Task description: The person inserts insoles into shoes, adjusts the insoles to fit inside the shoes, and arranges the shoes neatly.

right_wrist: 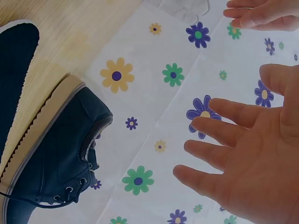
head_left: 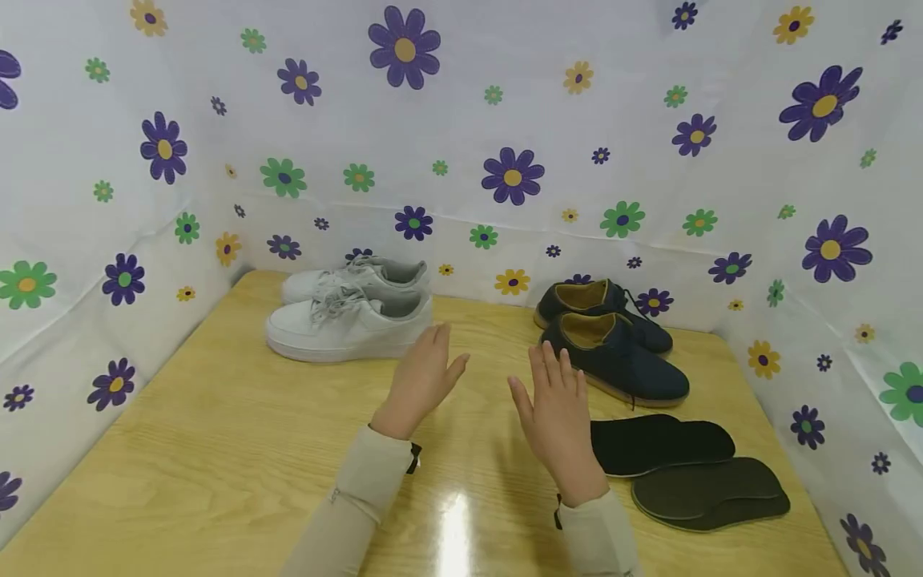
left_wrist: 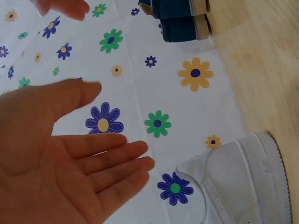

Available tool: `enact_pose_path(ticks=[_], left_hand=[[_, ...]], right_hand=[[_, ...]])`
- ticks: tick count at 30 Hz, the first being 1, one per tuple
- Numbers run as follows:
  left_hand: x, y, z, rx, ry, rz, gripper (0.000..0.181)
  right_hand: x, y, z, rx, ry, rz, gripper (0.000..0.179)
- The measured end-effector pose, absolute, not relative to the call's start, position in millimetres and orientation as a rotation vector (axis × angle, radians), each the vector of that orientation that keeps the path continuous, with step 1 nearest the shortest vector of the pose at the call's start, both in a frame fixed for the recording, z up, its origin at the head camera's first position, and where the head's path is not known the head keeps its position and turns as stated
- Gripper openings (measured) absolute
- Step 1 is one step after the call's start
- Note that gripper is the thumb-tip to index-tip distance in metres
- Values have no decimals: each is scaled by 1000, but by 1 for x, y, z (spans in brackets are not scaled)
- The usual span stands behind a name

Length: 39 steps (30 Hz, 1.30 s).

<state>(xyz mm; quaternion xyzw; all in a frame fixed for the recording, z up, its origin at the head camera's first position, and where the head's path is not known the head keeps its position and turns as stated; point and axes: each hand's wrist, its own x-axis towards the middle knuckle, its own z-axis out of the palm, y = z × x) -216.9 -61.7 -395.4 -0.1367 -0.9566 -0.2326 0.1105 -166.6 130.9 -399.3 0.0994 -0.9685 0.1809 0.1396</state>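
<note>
Both hands hover over the wooden table with nothing in them. My left hand (head_left: 421, 381) has its fingers straight and is near the heel of a pair of white sneakers (head_left: 346, 328); in the left wrist view its palm shows bare beside a white sneaker (left_wrist: 233, 182). With fingers spread, my right hand (head_left: 558, 417) is just left of a pair of dark blue lace-up shoes (head_left: 627, 361). Close by that hand lie a black insole (head_left: 663, 445) and a dark olive insole (head_left: 714, 493), the black one partly behind the hand in the head view.
A white cloth (head_left: 447, 104) printed with purple, green and yellow flowers surrounds the back and both sides of the wooden table (head_left: 216, 449). The white sneakers stand at the back left, the blue shoes at the back right, insoles in front of them.
</note>
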Motion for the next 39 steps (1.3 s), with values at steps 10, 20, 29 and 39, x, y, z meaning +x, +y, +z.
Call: enact_pose_path(ticks=[10,20,29,39], left_hand=[[-245,-81,-406,-186,-2403,-907,34],[-300,-97,-408,7,-2701,-703,38],[-316,-92,-424,17,-2818,-533,35],[-297,-94,-429,-43,-2773,-461,38]], right_hand=[[-167,135,-398,304,-2763,623,56],[-167,135,-398,337,-2696,618,49],[-168,137,-400,327,-2685,624,47],[-165,133,-400,332,-2707,630,46]])
